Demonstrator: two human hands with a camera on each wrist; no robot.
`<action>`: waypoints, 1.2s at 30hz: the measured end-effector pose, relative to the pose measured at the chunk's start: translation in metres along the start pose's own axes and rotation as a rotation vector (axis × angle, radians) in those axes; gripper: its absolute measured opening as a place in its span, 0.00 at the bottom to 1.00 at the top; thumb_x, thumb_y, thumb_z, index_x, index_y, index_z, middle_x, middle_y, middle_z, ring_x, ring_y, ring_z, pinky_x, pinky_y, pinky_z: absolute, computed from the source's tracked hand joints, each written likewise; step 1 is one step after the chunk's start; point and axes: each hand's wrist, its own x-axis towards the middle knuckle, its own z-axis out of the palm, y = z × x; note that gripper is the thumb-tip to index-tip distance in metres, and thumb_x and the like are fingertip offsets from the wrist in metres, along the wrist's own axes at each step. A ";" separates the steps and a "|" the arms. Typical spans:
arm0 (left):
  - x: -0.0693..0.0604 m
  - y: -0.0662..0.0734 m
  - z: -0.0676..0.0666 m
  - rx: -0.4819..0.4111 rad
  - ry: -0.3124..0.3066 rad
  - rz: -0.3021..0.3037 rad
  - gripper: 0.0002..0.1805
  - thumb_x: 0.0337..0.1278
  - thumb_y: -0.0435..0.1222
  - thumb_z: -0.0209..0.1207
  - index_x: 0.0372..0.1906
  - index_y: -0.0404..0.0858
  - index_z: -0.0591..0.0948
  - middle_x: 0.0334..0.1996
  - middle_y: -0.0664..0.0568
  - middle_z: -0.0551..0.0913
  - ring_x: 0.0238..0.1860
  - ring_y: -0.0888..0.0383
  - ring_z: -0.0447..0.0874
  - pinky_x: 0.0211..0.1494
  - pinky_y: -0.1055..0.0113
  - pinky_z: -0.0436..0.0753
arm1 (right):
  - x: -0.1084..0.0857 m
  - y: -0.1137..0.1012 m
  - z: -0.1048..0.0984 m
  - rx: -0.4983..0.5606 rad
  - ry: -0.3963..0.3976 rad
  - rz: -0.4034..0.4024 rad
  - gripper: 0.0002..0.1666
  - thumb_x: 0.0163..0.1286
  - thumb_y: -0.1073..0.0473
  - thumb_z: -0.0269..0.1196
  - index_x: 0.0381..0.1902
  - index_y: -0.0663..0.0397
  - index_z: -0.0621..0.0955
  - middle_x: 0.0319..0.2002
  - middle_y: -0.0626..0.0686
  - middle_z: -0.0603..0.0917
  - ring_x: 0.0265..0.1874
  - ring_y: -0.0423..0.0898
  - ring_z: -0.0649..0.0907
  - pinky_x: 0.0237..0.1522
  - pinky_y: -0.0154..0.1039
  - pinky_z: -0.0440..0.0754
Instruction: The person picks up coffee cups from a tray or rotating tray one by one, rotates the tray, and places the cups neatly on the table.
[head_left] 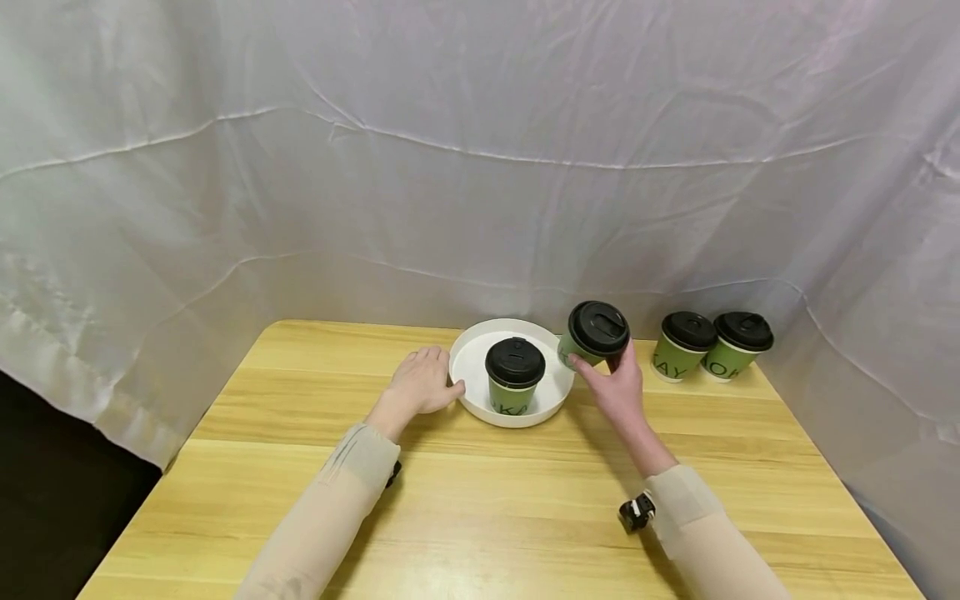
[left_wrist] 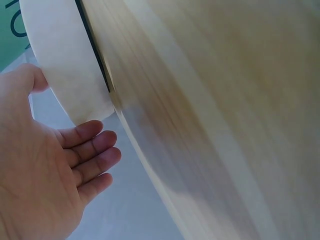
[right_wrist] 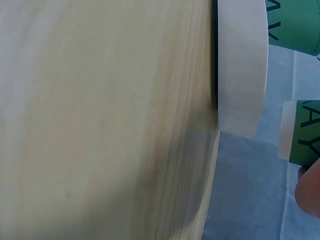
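Note:
A green paper cup with a black lid [head_left: 598, 327] is gripped by my right hand [head_left: 621, 385], raised at the right rim of a white round tray [head_left: 474, 406] and tilted a little. In the right wrist view, this cup's pale base [right_wrist: 287, 131] hangs clear of the tray wall [right_wrist: 242, 70]. Another lidded green cup [head_left: 514, 377] stands upright on the tray. My left hand [head_left: 422, 382] is at the tray's left side, thumb against the rim. In the left wrist view, the left hand's fingers [left_wrist: 95, 150] are loosely bent beside the tray wall [left_wrist: 65, 60], holding nothing between them.
Two more lidded green cups, one nearer [head_left: 681, 348] and one at its right [head_left: 737, 347], stand side by side at the table's back right. A pale curtain [head_left: 480, 208] hangs behind the wooden table [head_left: 480, 517].

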 end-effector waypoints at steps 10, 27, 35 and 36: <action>-0.002 0.000 -0.002 -0.011 0.008 -0.001 0.40 0.68 0.57 0.51 0.67 0.26 0.72 0.64 0.36 0.76 0.66 0.42 0.73 0.71 0.50 0.72 | -0.012 -0.037 -0.006 -0.018 0.017 -0.002 0.47 0.61 0.74 0.72 0.75 0.66 0.64 0.68 0.63 0.73 0.71 0.55 0.72 0.76 0.46 0.66; -0.001 0.002 -0.004 -0.015 0.000 -0.011 0.39 0.69 0.57 0.53 0.67 0.27 0.71 0.65 0.36 0.75 0.66 0.42 0.72 0.72 0.50 0.71 | -0.014 -0.031 -0.027 -0.046 0.055 0.030 0.47 0.60 0.73 0.73 0.74 0.65 0.65 0.67 0.61 0.74 0.70 0.53 0.73 0.76 0.44 0.66; -0.001 0.002 -0.003 -0.012 0.000 -0.006 0.40 0.69 0.57 0.53 0.67 0.26 0.71 0.65 0.36 0.75 0.66 0.42 0.72 0.71 0.50 0.71 | -0.018 -0.029 -0.038 -0.055 0.067 0.055 0.48 0.60 0.74 0.73 0.75 0.66 0.64 0.68 0.60 0.73 0.72 0.54 0.71 0.77 0.46 0.65; -0.001 0.002 -0.003 -0.012 -0.002 -0.005 0.40 0.69 0.57 0.53 0.68 0.26 0.71 0.65 0.36 0.75 0.66 0.42 0.72 0.72 0.50 0.71 | -0.019 -0.030 -0.039 -0.063 0.066 0.058 0.48 0.60 0.73 0.73 0.75 0.66 0.64 0.68 0.60 0.73 0.72 0.55 0.71 0.77 0.46 0.65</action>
